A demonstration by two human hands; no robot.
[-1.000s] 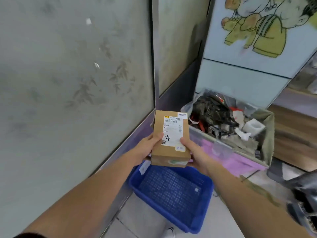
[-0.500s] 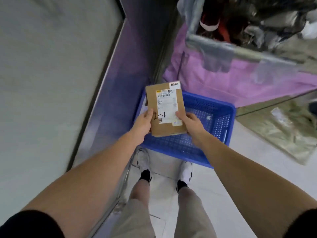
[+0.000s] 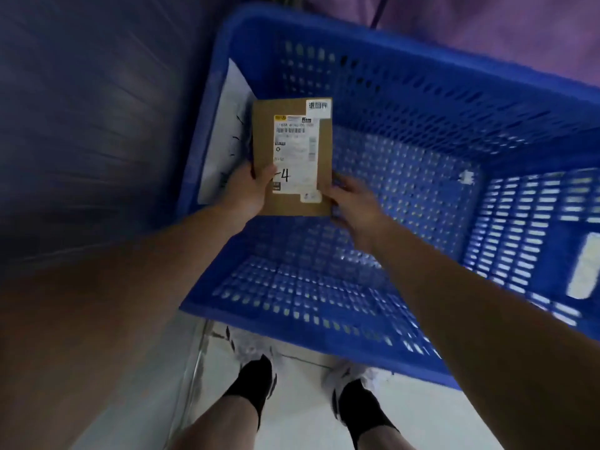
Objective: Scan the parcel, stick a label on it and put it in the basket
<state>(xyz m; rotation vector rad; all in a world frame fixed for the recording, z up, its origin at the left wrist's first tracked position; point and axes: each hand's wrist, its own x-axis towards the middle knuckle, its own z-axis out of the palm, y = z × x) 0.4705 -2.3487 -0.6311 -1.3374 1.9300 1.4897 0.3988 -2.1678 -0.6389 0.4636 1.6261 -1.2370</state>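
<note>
Two bare hands carry one flat brown cardboard parcel (image 3: 293, 157) with a white printed label (image 3: 294, 154) on its top face, held level inside the mouth of the blue perforated plastic basket (image 3: 422, 102), toward the basket's 10 o'clock corner. The left hand (image 3: 246, 190) pinches the parcel's 7 o'clock corner, thumb lying on top beside a handwritten "4"; the right hand (image 3: 352, 203) pinches the 5 o'clock corner, fingers curled under the edge. Whether the parcel already touches the basket floor cannot be told; it looks to hang just above it. With the label on, the step in hand appears to be the last one, setting the parcel down. To do it well, I judge the hands should lower it flat with the label up, let the far edge meet the mesh first, then slide the fingers out sideways so nothing gets trapped beneath. A white sheet or flat packet (image 3: 224, 141) leans against the basket wall at 9 o'clock, just beside the parcel, and could be caught under its left edge. The rest of the basket floor is bare apart from a small white scrap (image 3: 466, 177) at 3 o'clock, well apart. The person's feet in white shoes (image 3: 354, 375) stand on pale floor at 6 o'clock, near the front rim.
</note>
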